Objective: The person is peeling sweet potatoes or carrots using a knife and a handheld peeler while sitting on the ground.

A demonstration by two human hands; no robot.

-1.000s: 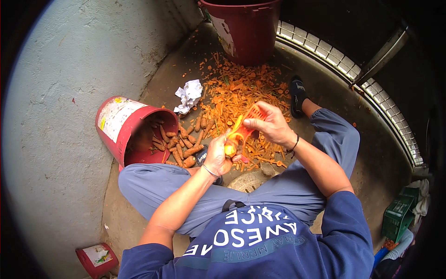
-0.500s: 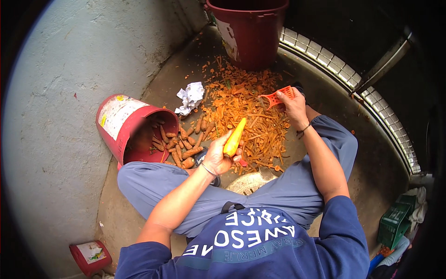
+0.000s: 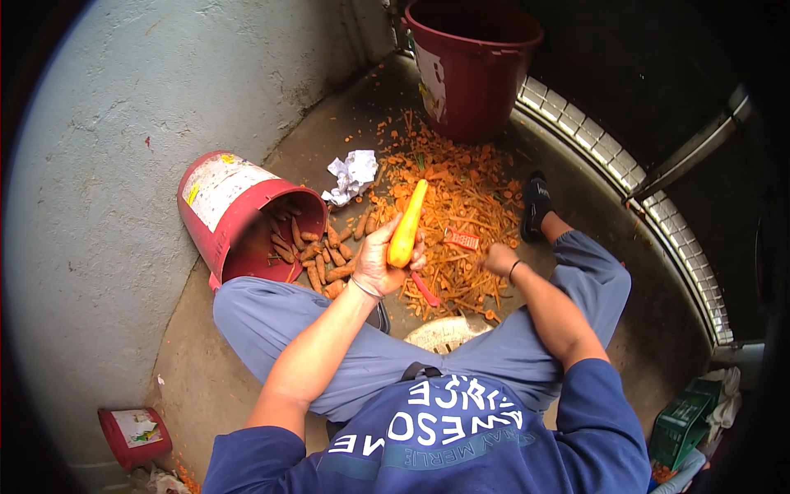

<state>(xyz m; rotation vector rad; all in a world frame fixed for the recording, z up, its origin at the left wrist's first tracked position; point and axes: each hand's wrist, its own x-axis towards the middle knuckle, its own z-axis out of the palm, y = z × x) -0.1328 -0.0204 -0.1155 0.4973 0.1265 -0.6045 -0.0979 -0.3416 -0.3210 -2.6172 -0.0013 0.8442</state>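
Observation:
My left hand (image 3: 383, 257) is closed round the thick lower end of a peeled, bright yellow-orange carrot (image 3: 407, 226), its thin end tilted up and away. Just below those fingers shows a red handle (image 3: 425, 290); whether the hand grips it or it lies on the peelings, I cannot tell. My right hand (image 3: 499, 259) is low over the right side of the peelings (image 3: 428, 173), its fingers blurred and partly hidden. Nearby, a flat orange tool with slots (image 3: 462, 239) rests on the peelings, apart from the right hand.
A red bucket (image 3: 239, 193) lies on its side at the left, unpeeled carrots (image 3: 333, 255) spilling from its mouth. Crumpled white paper (image 3: 354, 174) sits beyond them. Another red bucket (image 3: 473, 74) stands upright at the back. A green crate (image 3: 683, 420) is at the lower right.
The orange slotted tool has left my right hand and now lies on the peelings. My right hand has come down and left. The carrot in my left hand points more upright.

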